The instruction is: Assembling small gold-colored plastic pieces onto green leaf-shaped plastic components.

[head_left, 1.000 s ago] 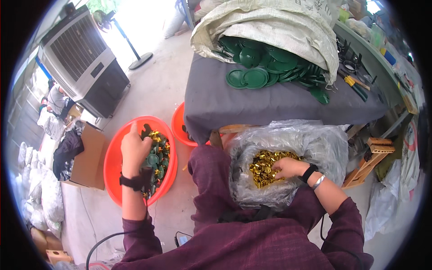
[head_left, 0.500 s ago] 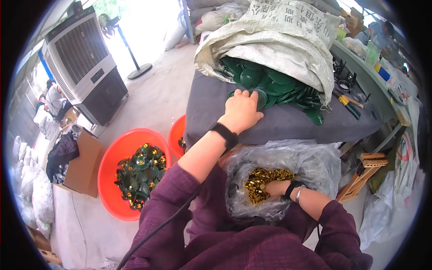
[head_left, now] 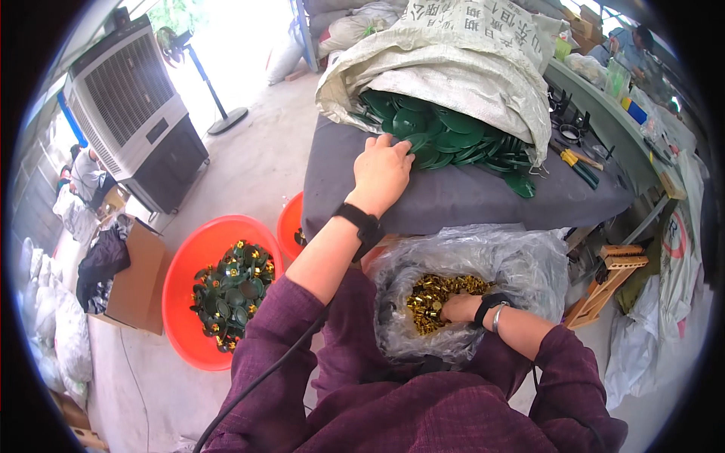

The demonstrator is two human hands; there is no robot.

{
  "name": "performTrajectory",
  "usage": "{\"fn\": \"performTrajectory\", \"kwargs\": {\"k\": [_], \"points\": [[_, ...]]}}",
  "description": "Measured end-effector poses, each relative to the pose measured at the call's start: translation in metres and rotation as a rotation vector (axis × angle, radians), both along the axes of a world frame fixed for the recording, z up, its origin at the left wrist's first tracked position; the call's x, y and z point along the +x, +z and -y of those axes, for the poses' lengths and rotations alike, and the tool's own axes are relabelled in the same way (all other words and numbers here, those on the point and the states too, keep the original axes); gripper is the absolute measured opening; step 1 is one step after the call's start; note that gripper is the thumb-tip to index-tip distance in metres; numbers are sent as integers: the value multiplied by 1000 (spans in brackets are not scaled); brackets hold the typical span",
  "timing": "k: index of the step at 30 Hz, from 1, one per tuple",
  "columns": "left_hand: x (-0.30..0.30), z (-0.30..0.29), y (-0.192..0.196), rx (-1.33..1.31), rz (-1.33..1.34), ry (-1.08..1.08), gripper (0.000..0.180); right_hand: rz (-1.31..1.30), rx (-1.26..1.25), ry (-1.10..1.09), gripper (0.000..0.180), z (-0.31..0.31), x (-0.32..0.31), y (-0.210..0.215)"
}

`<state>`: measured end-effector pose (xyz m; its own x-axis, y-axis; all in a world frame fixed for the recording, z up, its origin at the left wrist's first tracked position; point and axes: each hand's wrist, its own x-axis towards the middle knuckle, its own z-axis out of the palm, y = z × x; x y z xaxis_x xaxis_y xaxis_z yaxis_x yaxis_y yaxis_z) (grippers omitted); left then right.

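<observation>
My left hand (head_left: 380, 171) reaches out over the grey table (head_left: 453, 198) and touches the near edge of a pile of dark green round discs (head_left: 445, 138) that spill from a white woven sack (head_left: 461, 68). My right hand (head_left: 458, 307) is down inside a clear plastic bag (head_left: 468, 294) on my lap, its fingers buried among small gold-coloured metal pieces (head_left: 434, 298). I cannot tell whether either hand has closed on a piece.
A red basin (head_left: 198, 291) on the floor to my left holds several green discs fitted with gold pieces. A second red basin (head_left: 291, 223) peeks from under the table. A large air cooler (head_left: 132, 113), cardboard box (head_left: 140, 275), pliers (head_left: 578, 162) and a wooden frame (head_left: 608, 283) stand around.
My left hand has swung from the red basin up to the table and now rests on the green discs. My right hand stays in the bag of gold pieces.
</observation>
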<state>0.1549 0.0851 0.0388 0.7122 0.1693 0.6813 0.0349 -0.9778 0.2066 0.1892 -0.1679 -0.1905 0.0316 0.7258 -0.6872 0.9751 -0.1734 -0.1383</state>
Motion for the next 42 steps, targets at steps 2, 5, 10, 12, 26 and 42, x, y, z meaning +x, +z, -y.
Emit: {"fn": "performTrajectory", "kwargs": {"k": [2,5,10,12,26,42], "points": [[-9,1,1,11,266,-46,17,6,37,27,36,0,-5,2],[-33,12,9,-305,247,-152,18,-105,90,26,32,2,-11,23],[-89,40,-2,-1066,115,-338,14,-252,464,-183,22,1,2,25],[-108,47,-24,-1058,8,-305,13,-495,595,-512,25,-2,-7,71],[-135,110,-106,-673,68,-277,7,-1059,1260,-1135,14,-15,-90,134],[-153,101,-80,-984,-43,-352,9,-1246,1316,-997,24,-12,-91,143]]}}
